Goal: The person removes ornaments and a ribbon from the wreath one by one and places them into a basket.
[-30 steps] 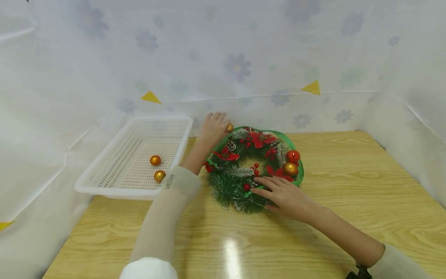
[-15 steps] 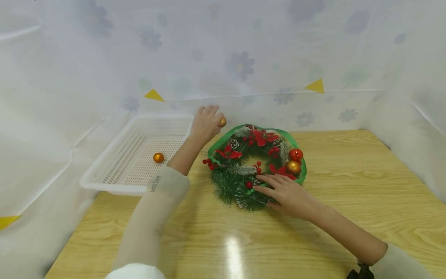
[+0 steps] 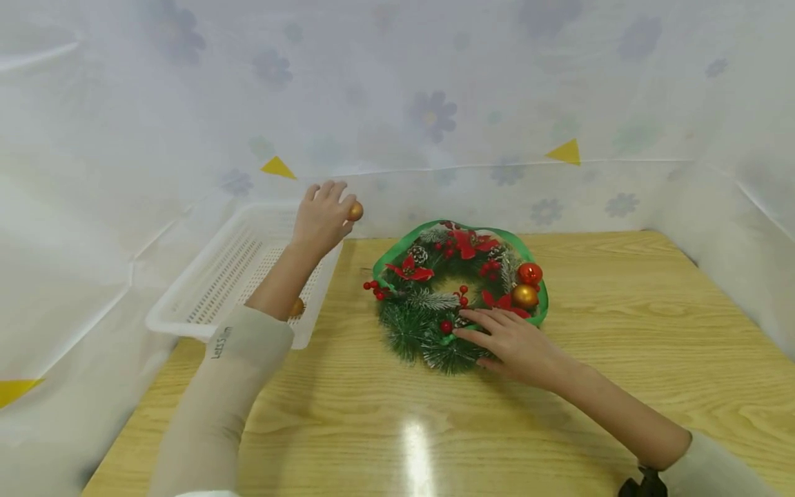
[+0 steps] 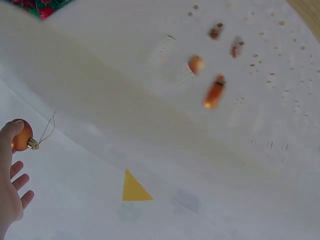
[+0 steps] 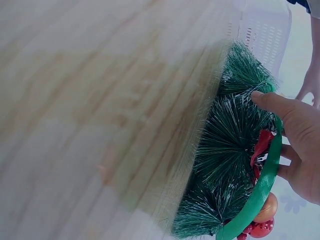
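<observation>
In the head view my left hand (image 3: 319, 217) is raised over the far right corner of the white basket, pinching a gold Christmas bauble (image 3: 355, 211). The bauble's metal cap and thin hanging loop show in the left wrist view. My right hand (image 3: 512, 345) rests on the near right part of a green Christmas wreath (image 3: 406, 328), fingers spread over the greenery. In the right wrist view its thumb lies on the outer needles. Red flowers, berries, pinecones and a green ribbon (image 3: 543, 300) decorate the wreath. A red bauble (image 3: 530, 273) and a gold one (image 3: 525, 296) sit at its right side.
The white perforated basket (image 3: 170, 317) stands to the left, partly hidden behind my left forearm. Another gold bauble (image 3: 297, 307) in it peeks out beside that arm. Pale flowered sheeting (image 3: 397, 103) with yellow triangles encloses the wooden table (image 3: 621, 297) behind and at the sides.
My left hand has moved left with the gold bauble, away from the wreath's far left edge to above the basket. The right hand has stayed on the wreath.
</observation>
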The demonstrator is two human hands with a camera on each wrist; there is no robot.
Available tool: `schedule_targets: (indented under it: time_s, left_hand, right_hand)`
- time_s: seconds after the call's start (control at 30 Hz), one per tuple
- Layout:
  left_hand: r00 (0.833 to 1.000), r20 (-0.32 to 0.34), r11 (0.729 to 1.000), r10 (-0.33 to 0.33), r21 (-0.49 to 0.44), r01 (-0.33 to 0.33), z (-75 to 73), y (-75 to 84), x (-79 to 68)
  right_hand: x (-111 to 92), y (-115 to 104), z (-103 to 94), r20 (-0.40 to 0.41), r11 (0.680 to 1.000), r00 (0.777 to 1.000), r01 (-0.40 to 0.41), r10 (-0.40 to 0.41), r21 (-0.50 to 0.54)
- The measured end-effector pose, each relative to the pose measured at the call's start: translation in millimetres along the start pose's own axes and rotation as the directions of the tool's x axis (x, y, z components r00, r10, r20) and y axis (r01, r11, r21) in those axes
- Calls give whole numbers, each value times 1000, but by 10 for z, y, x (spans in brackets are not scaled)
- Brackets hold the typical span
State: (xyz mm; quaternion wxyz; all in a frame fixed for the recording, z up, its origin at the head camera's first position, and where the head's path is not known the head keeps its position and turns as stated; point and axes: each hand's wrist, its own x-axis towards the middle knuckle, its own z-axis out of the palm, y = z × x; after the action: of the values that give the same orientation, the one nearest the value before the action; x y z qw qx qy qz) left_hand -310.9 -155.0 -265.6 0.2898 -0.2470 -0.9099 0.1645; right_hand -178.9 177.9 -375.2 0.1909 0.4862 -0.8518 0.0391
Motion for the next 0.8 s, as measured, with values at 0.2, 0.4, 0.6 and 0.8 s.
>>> schedule_targets:
  time_s: [0.2, 0.4, 0.6, 0.8]
  left_hand:
    - [997, 63, 999, -36, -3, 36, 5, -194, -226]
    - [996, 65, 998, -64, -14, 65, 115, -329, -493]
    - [991, 123, 998, -61, 4, 61, 245, -397, -738]
    - [977, 206, 998, -56, 4, 56, 371, -468, -966]
  right_hand:
    - [-18, 10, 10, -12, 1000, 1000, 3, -3, 1]
    - [-25, 20, -4, -4, 1000, 1000, 5, -5, -9]
    - [-19, 9, -23, 16, 1000, 1000, -3, 3, -15]
    - [-20, 9, -23, 27, 1000, 1000, -11, 11, -18]
